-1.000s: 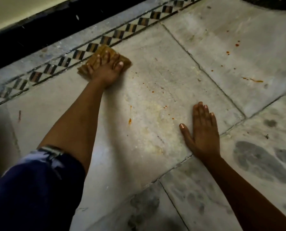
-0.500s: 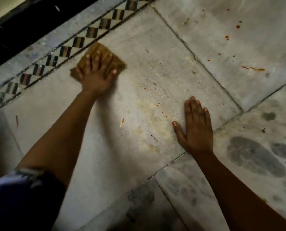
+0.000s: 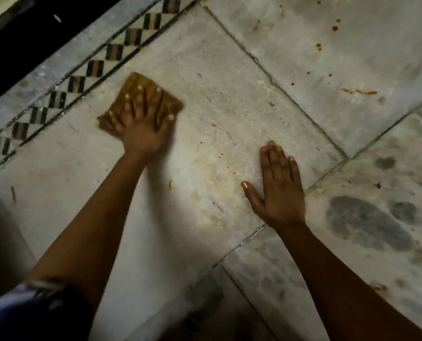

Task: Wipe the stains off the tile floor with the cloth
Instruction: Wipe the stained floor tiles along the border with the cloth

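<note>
Cloth pressed to pale tile, stains unwiped.

The folded brown cloth [image 3: 141, 99] is pinned flat by the left hand [image 3: 143, 124], fingers spread wide over it, near the tile's far edge just beside the checkered border strip [image 3: 91, 70]. The right hand [image 3: 278, 188] is laid flat on the tile floor [image 3: 217, 99], fingers straight, holding nothing, near the tile's right grout line. Orange specks [image 3: 227, 163] lie between the hands; larger red-orange splatter [image 3: 360, 91] sits on the neighbouring tile beyond the grout. Judged best: even pressure is kept and strokes drawn toward the specks. Open floor lies rightward; the bracing hand may need shifting.
</note>
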